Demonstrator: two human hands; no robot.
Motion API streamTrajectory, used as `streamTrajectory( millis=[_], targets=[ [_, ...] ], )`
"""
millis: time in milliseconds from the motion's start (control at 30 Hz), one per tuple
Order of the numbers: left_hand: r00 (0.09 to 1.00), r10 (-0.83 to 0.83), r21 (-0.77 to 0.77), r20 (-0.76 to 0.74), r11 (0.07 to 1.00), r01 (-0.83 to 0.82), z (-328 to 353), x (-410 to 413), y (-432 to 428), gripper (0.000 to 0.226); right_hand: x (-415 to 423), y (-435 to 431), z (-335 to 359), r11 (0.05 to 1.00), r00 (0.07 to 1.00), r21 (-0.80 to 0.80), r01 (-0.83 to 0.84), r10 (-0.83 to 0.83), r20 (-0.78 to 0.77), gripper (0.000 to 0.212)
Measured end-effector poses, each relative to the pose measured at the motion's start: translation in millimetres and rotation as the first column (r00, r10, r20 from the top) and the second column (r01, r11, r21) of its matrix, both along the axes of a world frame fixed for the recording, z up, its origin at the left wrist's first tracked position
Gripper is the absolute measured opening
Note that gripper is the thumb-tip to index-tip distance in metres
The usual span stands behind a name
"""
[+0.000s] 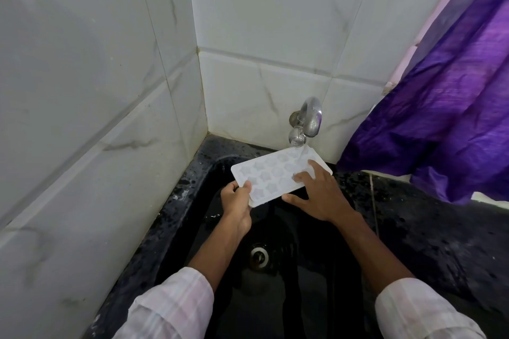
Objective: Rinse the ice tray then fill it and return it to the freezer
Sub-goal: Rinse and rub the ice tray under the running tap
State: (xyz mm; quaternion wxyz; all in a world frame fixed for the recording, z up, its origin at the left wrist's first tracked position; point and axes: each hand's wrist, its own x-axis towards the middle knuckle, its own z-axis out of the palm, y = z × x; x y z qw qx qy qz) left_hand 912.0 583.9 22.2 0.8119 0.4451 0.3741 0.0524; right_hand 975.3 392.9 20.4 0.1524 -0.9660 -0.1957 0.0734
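- Head view: a white, translucent plastic ice tray (278, 173), a flat rectangle with rounded corners and rows of star-like moulded cells, is held level over a black sink (278, 228), directly below the tap.
- The left hand (237, 205) is clamped on the tray's near left corner, thumb on top and fingers curled underneath.
- The right hand (321, 195) lies spread and open, fingertips pressing on the tray's upper face near its right end, thumb along the near edge.
- A chrome tap (305, 121), curved and shiny, juts from the wall; a thin clear stream of water (300, 150) falls onto the tray's far right corner.
- The sink basin is glossy black, with a round metal drain (259, 256) at the bottom.
- Its surround, a speckled black stone tabletop (427, 228), looks wet and mottled.
- Glossy white wall tiles (96, 77) with grey marble veins meet in a corner.
- A crinkled purple curtain (454, 118) with a silky sheen hangs at right, its hem resting on the tabletop.
- Both forearms show pale checked sleeves (176, 303), rolled up.
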Motion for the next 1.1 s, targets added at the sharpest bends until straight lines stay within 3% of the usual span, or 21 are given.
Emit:
streamTrajectory(
  millis=[233,400,600,733,867,1000,1100],
  targets=[
    [1.0,-0.007,0.025,0.006,1.0,0.006,-0.3,-1.7,1.0,0.025,-7.6,-3.1,-1.1,1.0,1.0,-0.009,-0.011,0.011,-0.01,0.09],
    [1.0,-0.02,0.036,0.01,0.999,0.019,-1.5,-2.6,0.4,0.027,-12.0,-4.5,-3.2,0.999,1.0,-0.042,-0.01,0.011,0.019,0.103],
    [1.0,-0.015,0.069,-0.007,0.998,0.016,-4.8,-5.5,0.4,0.022,-15.6,-9.7,-5.9,0.998,0.996,0.026,-0.057,0.058,-0.067,0.067],
    [1.0,-0.011,0.064,0.006,0.998,0.01,-6.9,-10.2,3.4,0.014,-19.3,-11.6,-6.7,0.996,0.992,-0.01,-0.092,0.09,-0.087,0.074],
    [0.999,-0.044,0.196,0.017,0.98,0.039,-11.0,-15.5,6.0,0.008,-28.7,-8.6,-15.9,0.98,0.986,0.199,-0.011,0.044,-0.162,0.061],
    [0.988,-0.154,0.509,0.005,0.851,0.131,-23.0,-24.9,21.0,0.003,-40.4,-10.3,-26.0,0.915,0.968,0.381,0.133,-0.038,-0.247,0.031],
    [0.954,-0.3,0.761,0.016,0.622,0.184,-29.1,-37.4,37.9,0.003,-47.4,-15.5,-35.7,0.908,0.967,0.381,0.171,-0.081,-0.241,0.022]
  ],
)
